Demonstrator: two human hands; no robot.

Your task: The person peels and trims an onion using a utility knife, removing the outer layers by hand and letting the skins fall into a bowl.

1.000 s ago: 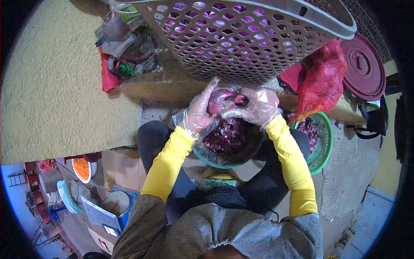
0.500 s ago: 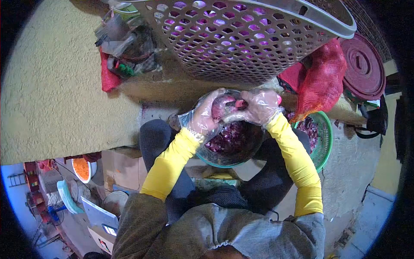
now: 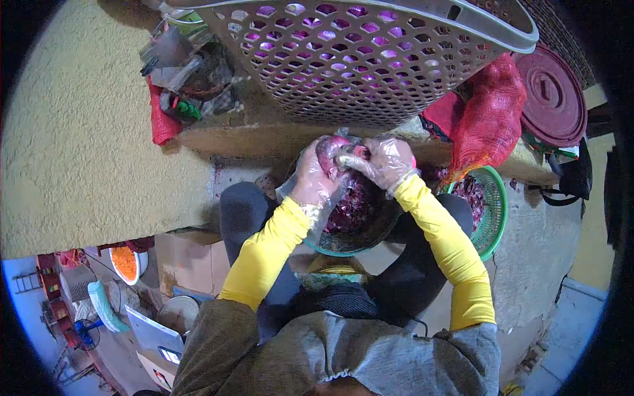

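My left hand, in a clear plastic glove, is wrapped round a red onion. Gloved the same way, my right hand is closed on a small red-handled tool. The pink-red end of its handle sticks out at the right of the fist, and its working end is hidden at the onion. My right thumb reaches across to the onion's side. Under both hands, between my knees, a dark basin with a green-blue rim holds purple onion skins and scraps.
A large perforated basket of purple onions stands just ahead on the ledge. Beside it are a red mesh sack and a maroon lid. A green basket with onion scraps sits at my right. Plastic bags lie front left.
Both hands and the onion have shifted slightly left and up. My right thumb has moved over the onion's side. The view has tilted a little.
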